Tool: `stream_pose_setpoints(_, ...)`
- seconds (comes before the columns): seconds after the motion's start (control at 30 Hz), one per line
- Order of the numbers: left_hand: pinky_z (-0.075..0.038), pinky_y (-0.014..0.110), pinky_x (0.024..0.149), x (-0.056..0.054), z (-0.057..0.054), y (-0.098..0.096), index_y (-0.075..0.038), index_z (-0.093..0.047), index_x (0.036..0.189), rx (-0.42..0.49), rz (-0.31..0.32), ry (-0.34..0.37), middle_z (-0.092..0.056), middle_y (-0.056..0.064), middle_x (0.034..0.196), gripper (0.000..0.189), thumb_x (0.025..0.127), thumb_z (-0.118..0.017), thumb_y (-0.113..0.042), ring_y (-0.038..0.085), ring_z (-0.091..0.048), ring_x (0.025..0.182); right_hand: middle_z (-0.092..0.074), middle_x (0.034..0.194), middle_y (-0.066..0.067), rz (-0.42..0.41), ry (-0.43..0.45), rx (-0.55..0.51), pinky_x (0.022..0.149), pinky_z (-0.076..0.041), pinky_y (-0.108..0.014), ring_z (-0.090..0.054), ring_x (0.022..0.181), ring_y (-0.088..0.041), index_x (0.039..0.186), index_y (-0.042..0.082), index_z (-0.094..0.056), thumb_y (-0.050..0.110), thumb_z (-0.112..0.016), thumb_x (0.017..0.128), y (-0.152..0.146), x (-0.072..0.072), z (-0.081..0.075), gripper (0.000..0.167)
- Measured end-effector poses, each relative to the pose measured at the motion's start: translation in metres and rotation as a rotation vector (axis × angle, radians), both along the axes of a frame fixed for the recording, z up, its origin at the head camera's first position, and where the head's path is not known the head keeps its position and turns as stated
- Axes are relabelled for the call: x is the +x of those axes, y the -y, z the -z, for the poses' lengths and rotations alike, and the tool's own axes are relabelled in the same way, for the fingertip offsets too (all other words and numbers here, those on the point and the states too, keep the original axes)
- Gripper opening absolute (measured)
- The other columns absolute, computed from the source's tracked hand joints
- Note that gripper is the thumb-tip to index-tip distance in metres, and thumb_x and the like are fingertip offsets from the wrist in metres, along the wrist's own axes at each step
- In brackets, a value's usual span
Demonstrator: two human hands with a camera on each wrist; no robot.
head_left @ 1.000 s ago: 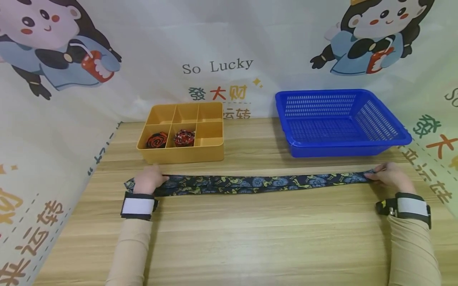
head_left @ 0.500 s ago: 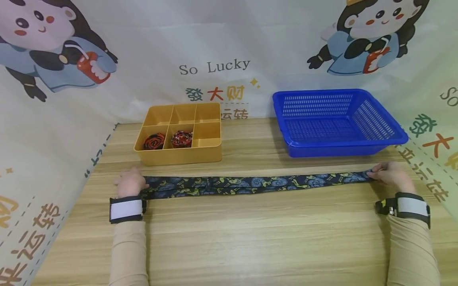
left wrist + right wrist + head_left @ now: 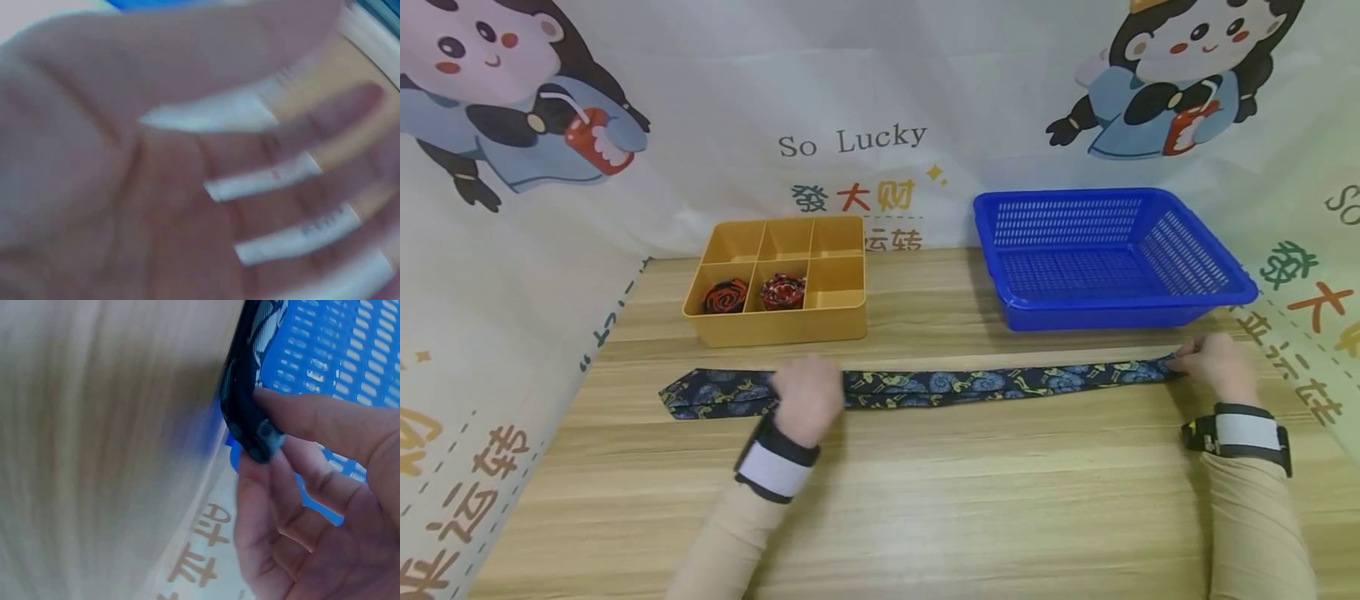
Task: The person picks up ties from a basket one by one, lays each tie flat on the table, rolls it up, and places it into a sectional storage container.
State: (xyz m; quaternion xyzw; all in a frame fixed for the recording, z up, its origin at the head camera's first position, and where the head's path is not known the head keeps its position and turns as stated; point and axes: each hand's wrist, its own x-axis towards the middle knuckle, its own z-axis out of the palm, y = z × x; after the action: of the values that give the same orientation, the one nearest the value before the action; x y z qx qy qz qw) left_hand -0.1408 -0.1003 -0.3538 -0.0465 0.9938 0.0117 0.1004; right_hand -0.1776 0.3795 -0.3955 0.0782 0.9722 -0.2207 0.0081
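A dark necktie (image 3: 943, 387) with blue and yellow figures lies stretched across the table, its wide pointed end at the left. My right hand (image 3: 1217, 367) pinches the narrow end; in the right wrist view the thumb and fingers grip the folded tip of the tie (image 3: 250, 419). Over the left part of the tie is my left hand (image 3: 808, 398), seen from its back in the head view. The left wrist view, blurred, shows that palm (image 3: 156, 187) with spread, extended fingers and nothing held.
Behind the tie stands a yellow divided box (image 3: 782, 327) with two rolled ties, one orange and black (image 3: 725, 296), one red patterned (image 3: 783, 292), in its front compartments. A blue plastic basket (image 3: 1131, 315) sits at the back right. Printed cloth (image 3: 880, 92) surrounds the wooden table (image 3: 970, 500).
My left hand has let go of the tie's wide end and moved right, over the tie, uncovering the pointed end. The right hand keeps its pinch on the narrow end, nearly still.
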Motion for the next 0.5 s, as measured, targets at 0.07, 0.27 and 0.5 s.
stream_pose_setpoints(0.07, -0.054, 0.036, 0.069, 0.01, 0.0, -0.045, -0.005, -0.066, 0.103, 0.018, 0.31, 0.017, -0.069, 0.011, 0.098, 0.018, 0.087, -0.062, -0.013, 0.025, -0.064, 0.085, -0.063, 0.072, -0.021, 0.022, -0.039, 0.041, 0.048, -0.037, -0.028, -0.057, 0.064, -0.029, 0.073, -0.005, -0.063, 0.01, -0.069, 0.075, 0.005, -0.001, 0.001, 0.017)
stream_pose_setpoints(0.27, -0.043, 0.023, 0.102, -0.001, 0.021, -0.175, -0.016, -0.048, 0.136, 0.019, 0.961, 0.052, -0.051, 0.0, 0.136, 0.052, 0.09, -0.061, -0.037, 0.014, -0.048, 0.123, -0.062, 0.07, -0.024, -0.005, -0.128, 0.112, 0.046, -0.043, -0.041, -0.058, 0.063, -0.041, 0.07, -0.006, -0.062, 0.003, -0.068, 0.07, 0.017, -0.003, 0.0, 0.01)
stream_pose_setpoints(0.5, -0.016, 0.021, 0.118, -0.032, 0.044, -0.269, -0.021, -0.029, 0.149, -0.135, 1.125, 0.032, -0.016, -0.007, 0.16, 0.065, 0.096, -0.036, -0.058, 0.011, -0.014, 0.148, -0.061, 0.069, -0.025, -0.047, -0.134, 0.144, 0.048, -0.044, -0.045, -0.058, 0.062, -0.04, 0.07, -0.007, -0.061, -0.002, -0.068, 0.069, 0.019, -0.005, 0.003, 0.009)
